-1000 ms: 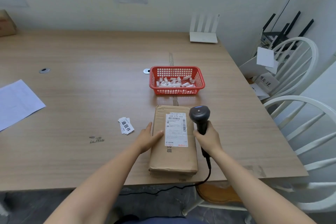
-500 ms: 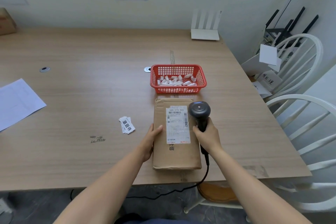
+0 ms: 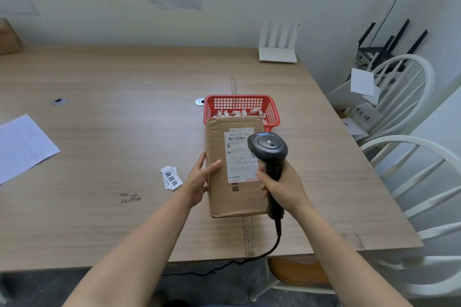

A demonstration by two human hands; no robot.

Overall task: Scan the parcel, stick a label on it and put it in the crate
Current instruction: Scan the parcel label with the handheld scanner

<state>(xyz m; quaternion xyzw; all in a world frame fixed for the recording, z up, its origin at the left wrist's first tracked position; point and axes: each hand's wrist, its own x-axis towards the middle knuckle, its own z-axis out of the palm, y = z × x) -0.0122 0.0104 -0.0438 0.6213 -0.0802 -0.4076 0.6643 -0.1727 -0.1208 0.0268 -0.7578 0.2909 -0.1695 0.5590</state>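
So, a brown cardboard parcel (image 3: pixel 235 169) is being held at its left edge by the left hand (image 3: pixel 199 183), thumb laid on the top face and fingers tucked behind the side. Its far end looks raised toward the camera, covering part of the red crate (image 3: pixel 270 109) behind it; whether the near end touches the table (image 3: pixel 112 132) can't be told. A white shipping label (image 3: pixel 239 154) with a barcode and "500 E73 065" is stuck on the parcel's top face.

A dark handheld scanner (image 3: pixel 268 148) is gripped by its handle in the right hand (image 3: pixel 284 188), fingers wrapped tight around it. The scanner head is held over the right edge of the shipping label, hiding a bit of it. A black cable (image 3: pixel 273 247) is seen running from the handle down off the table edge.

Small white pieces are piled in the crate. Just left of the left hand, a little stack of white stickers (image 3: pixel 171 178) printed with black characters is lying on the table. A sheet of paper (image 3: pixel 22 144) is parked at the far left, well apart from the rest, and a white router (image 3: pixel 278 53) is set at the back by the wall.
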